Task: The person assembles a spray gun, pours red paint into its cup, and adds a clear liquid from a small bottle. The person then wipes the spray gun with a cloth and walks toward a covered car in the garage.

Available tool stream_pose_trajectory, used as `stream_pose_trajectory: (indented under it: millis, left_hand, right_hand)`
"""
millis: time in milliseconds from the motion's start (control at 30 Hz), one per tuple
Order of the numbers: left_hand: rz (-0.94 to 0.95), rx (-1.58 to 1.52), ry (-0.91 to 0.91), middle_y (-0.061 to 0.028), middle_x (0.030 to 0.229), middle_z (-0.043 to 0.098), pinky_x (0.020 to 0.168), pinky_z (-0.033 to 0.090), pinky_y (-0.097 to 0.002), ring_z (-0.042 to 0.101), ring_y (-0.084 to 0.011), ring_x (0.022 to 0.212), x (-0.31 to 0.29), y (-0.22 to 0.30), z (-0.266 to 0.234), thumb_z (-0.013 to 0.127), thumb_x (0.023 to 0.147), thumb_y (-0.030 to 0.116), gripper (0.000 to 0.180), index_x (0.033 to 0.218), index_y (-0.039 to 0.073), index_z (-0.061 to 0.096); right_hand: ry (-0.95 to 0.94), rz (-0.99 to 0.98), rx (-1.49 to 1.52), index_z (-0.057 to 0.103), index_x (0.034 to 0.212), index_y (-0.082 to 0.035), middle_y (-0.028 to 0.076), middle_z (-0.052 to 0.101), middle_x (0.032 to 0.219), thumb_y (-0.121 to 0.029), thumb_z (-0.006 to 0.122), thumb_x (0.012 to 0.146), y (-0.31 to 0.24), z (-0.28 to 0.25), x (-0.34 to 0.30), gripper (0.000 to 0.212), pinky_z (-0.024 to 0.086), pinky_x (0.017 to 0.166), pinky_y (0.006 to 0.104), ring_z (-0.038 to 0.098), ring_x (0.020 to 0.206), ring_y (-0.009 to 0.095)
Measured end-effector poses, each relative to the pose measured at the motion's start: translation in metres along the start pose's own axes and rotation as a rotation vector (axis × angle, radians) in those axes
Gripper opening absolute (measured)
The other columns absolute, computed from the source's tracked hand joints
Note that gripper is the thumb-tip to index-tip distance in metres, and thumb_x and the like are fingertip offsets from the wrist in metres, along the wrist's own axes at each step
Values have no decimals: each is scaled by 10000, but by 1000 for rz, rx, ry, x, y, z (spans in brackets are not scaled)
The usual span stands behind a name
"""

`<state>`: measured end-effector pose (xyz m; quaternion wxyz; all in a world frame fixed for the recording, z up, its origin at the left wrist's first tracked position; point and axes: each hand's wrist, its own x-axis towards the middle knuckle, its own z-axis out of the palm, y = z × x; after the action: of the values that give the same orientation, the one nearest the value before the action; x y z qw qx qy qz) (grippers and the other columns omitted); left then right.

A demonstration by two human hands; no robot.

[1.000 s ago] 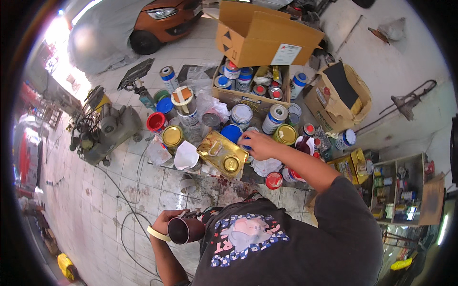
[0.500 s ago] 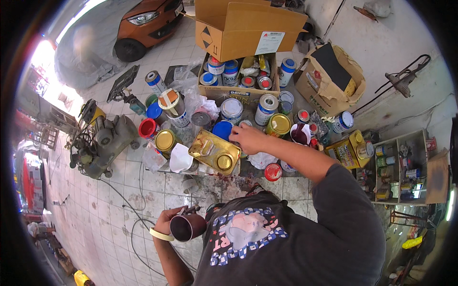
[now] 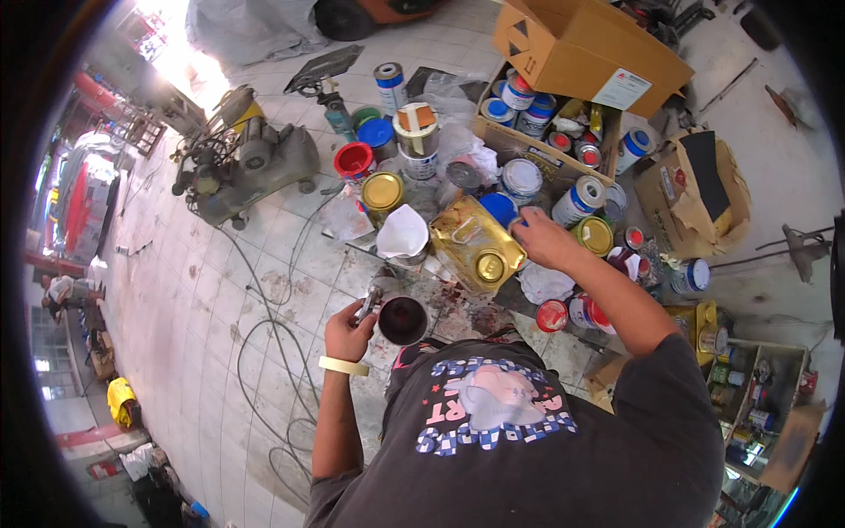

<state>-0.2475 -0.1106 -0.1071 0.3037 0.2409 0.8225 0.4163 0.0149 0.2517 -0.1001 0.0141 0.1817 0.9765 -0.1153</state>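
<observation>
My left hand [image 3: 346,334] is closed on a spray gun [image 3: 371,302] by its metal body. The gun's dark, open cup [image 3: 403,320] faces up, and its inside is stained dark red. A roll of masking tape [image 3: 344,365] circles my left wrist. My right hand [image 3: 544,238] reaches in among the cans with its fingers curled together; whatever they grip is hidden. They are beside the far right corner of a gold rectangular tin [image 3: 476,244] and close to a blue lid [image 3: 499,209]. A white round can [image 3: 521,179] stands just beyond.
Several paint cans crowd around, including a red-rimmed one [image 3: 354,161] and a paper-covered one [image 3: 403,232]. Behind stands an open cardboard box [image 3: 546,157] of cans. An air compressor [image 3: 255,163] is at left, its hose [image 3: 255,352] looping over the tiles. A shelf [image 3: 759,387] stands at right.
The view has swung, so the cans sit further right. My left hand has raised the spray gun toward the cans, its cup now facing up. My right hand stays by the gold tin.
</observation>
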Motion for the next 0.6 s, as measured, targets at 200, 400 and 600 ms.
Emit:
stream_pose_trajectory:
  millis: [200, 400, 600]
  left_hand:
    - [-61, -253, -57, -66, 671, 656, 469, 414, -240, 575, -80, 552, -7, -21, 5, 690, 888, 104, 406, 1225, -118, 642]
    - [-90, -243, -34, -84, 687, 679, 460, 457, -247, 619, -117, 526, -12, -28, 3, 640, 881, 89, 347, 1184, -78, 672]
    - [-104, -273, -57, -92, 713, 693, 506, 515, -260, 651, -136, 553, -9, -37, -1, 605, 864, 47, 351, 1186, -76, 670]
  right_hand:
    - [48, -1, 303, 659, 1229, -131, 184, 502, 1285, -116, 583, 918, 21, -12, -10, 321, 516, 928, 455, 566, 1130, 379]
    - [505, 386, 574, 688, 1190, -126, 162, 545, 1274, -139, 636, 927, 41, 16, -46, 268, 498, 952, 421, 600, 1113, 351]
    - [208, 156, 182, 689, 1152, -130, 167, 476, 1384, -220, 738, 852, -3, -8, -49, 317, 510, 985, 452, 517, 1227, 396]
